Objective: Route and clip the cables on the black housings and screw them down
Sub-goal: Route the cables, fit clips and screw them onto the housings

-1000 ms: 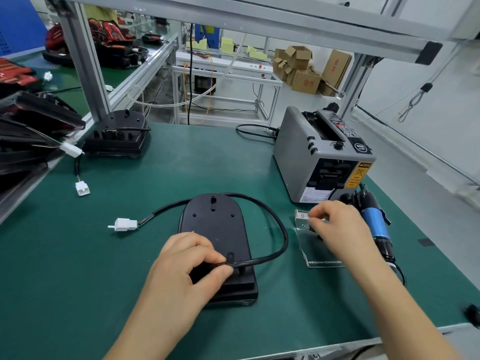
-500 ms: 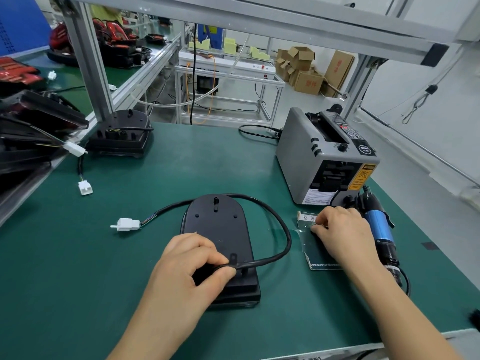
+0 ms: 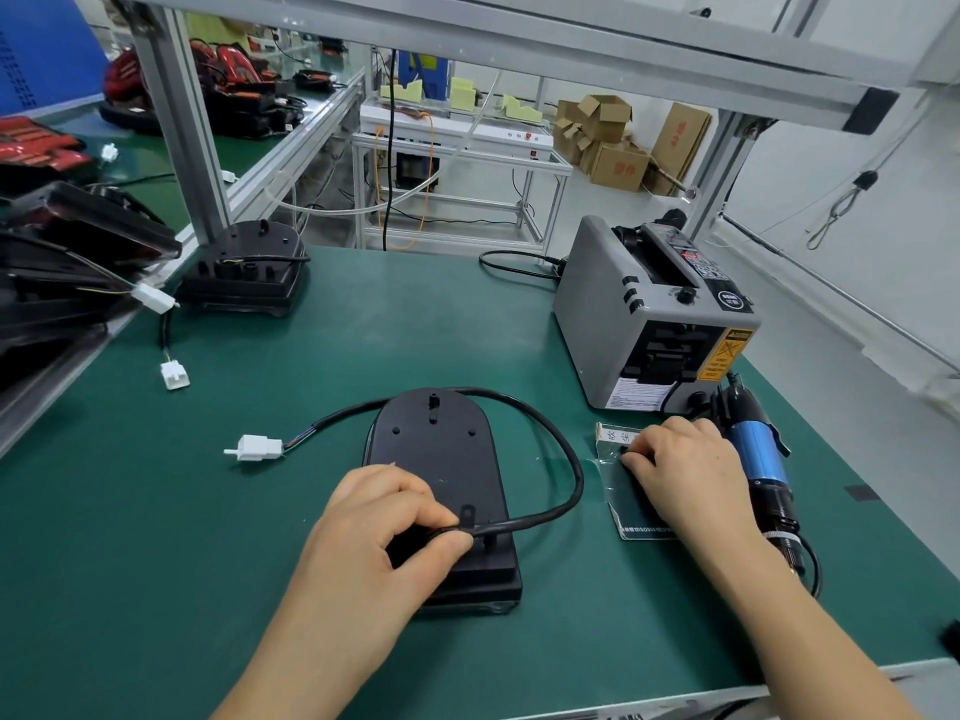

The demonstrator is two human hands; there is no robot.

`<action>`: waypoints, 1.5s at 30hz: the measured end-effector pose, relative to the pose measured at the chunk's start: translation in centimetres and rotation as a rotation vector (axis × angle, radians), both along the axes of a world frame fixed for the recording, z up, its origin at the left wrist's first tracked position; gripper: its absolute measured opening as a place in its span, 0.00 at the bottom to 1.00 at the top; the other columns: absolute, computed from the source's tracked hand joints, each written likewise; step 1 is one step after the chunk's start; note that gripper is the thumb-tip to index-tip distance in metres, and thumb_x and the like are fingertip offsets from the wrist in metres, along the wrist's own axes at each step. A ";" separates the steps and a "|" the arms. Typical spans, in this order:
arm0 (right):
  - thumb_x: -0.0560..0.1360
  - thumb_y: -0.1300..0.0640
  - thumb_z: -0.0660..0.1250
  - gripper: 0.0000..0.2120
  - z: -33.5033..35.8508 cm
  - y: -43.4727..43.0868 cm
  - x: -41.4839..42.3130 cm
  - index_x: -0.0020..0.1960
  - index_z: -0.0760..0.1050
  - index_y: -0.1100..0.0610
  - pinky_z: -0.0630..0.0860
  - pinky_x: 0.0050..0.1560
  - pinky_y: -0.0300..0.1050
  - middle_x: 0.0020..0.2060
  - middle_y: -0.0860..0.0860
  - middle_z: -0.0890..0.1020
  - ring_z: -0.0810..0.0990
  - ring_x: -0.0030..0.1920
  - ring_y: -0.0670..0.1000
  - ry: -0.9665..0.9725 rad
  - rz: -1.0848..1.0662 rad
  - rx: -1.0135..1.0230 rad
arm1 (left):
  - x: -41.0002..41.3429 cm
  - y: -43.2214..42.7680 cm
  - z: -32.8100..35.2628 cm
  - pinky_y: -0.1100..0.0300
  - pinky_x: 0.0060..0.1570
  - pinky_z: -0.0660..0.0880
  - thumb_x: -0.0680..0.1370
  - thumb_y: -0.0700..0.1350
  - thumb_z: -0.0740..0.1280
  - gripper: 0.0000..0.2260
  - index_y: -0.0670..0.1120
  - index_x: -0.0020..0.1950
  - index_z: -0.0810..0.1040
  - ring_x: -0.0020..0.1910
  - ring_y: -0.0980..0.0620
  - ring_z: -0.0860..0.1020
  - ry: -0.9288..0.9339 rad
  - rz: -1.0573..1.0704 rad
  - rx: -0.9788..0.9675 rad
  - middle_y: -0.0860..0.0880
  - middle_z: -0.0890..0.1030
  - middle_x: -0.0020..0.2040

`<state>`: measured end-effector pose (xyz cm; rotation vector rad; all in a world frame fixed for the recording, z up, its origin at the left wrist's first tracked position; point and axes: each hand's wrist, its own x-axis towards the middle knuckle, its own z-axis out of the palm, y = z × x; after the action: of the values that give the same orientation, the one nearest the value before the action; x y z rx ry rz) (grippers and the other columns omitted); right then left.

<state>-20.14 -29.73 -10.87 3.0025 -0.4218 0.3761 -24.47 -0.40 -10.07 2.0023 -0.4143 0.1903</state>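
We count one grey tape dispenser (image 3: pixel 613 324). To its left are one near black housing (image 3: pixel 441 459) and one far black housing (image 3: pixel 244 272), so two. There are also one looped cable (image 3: pixel 577 475) and three white connectors (image 3: pixel 254 448) (image 3: pixel 175 375) (image 3: pixel 153 299). Just in front of it are one blue screwdriver (image 3: pixel 758 454) and one clear bag (image 3: pixel 628 506).

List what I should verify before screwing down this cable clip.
1. Cable held: left hand pinches the cable beside the clip on the black housing: ok.
2. Screw in hand: right hand rests on the plastic bag, no screw visible: cannot tell.
3. Screwdriver ready: lies on the mat beside the right hand, not picked up: not ok.
4. Cable slack: loops off the housing's right edge: not ok.
5. White connector free: lies on the mat: ok.
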 end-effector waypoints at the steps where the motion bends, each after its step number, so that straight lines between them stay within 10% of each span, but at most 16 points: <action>1: 0.77 0.47 0.61 0.10 0.1 0.0 0.0 0.50 0.80 0.48 0.71 0.49 0.47 0.48 0.47 0.79 0.71 0.50 0.52 0.015 0.000 -0.007 | 0.0 0.0 0.0 0.79 0.50 0.61 0.65 0.54 0.70 0.07 0.59 0.42 0.79 0.57 0.63 0.71 0.001 -0.001 0.003 0.61 0.78 0.46; 4: 0.77 0.52 0.62 0.07 0.6 0.7 -0.5 0.49 0.79 0.49 0.71 0.50 0.46 0.47 0.48 0.80 0.73 0.51 0.52 -0.008 0.025 0.136 | 0.0 0.0 0.2 0.79 0.50 0.61 0.65 0.54 0.70 0.06 0.59 0.42 0.79 0.57 0.63 0.71 0.004 0.001 0.010 0.61 0.77 0.46; 11: 0.68 0.61 0.74 0.06 5.2 8.4 -4.5 0.38 0.83 0.50 0.71 0.40 0.29 0.34 0.44 0.82 0.77 0.36 0.40 0.024 0.407 1.380 | 0.0 0.2 0.1 0.79 0.49 0.61 0.68 0.47 0.77 0.08 0.58 0.39 0.80 0.57 0.61 0.71 0.029 -0.001 0.007 0.60 0.78 0.45; 18: 0.70 0.59 0.74 0.10 5.3 11.8 -5.0 0.38 0.83 0.43 0.68 0.55 0.41 0.40 0.41 0.79 0.75 0.51 0.47 0.178 0.462 1.241 | 0.0 0.1 0.2 0.77 0.50 0.61 0.67 0.50 0.75 0.05 0.57 0.33 0.79 0.56 0.61 0.71 0.024 0.010 0.010 0.61 0.77 0.45; 24: 0.70 0.59 0.73 0.10 5.6 12.2 -5.0 0.38 0.82 0.43 0.62 0.42 0.28 0.39 0.40 0.79 0.71 0.41 0.37 0.185 0.444 1.169 | -0.1 0.1 0.1 0.78 0.49 0.61 0.68 0.44 0.77 0.10 0.57 0.34 0.79 0.56 0.61 0.70 0.010 0.007 0.015 0.61 0.77 0.44; 45: 0.71 0.58 0.72 0.10 5.5 12.2 -5.5 0.39 0.81 0.42 0.65 0.45 0.39 0.40 0.40 0.80 0.71 0.38 0.37 0.186 0.409 1.170 | -0.1 -0.1 0.1 0.77 0.49 0.61 0.68 0.45 0.77 0.09 0.55 0.34 0.78 0.55 0.61 0.70 -0.009 0.029 0.034 0.60 0.76 0.43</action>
<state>-25.59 -17.49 -5.36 4.2124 0.0622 -0.2615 -24.53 -0.54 -9.92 2.0419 -0.3974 0.2119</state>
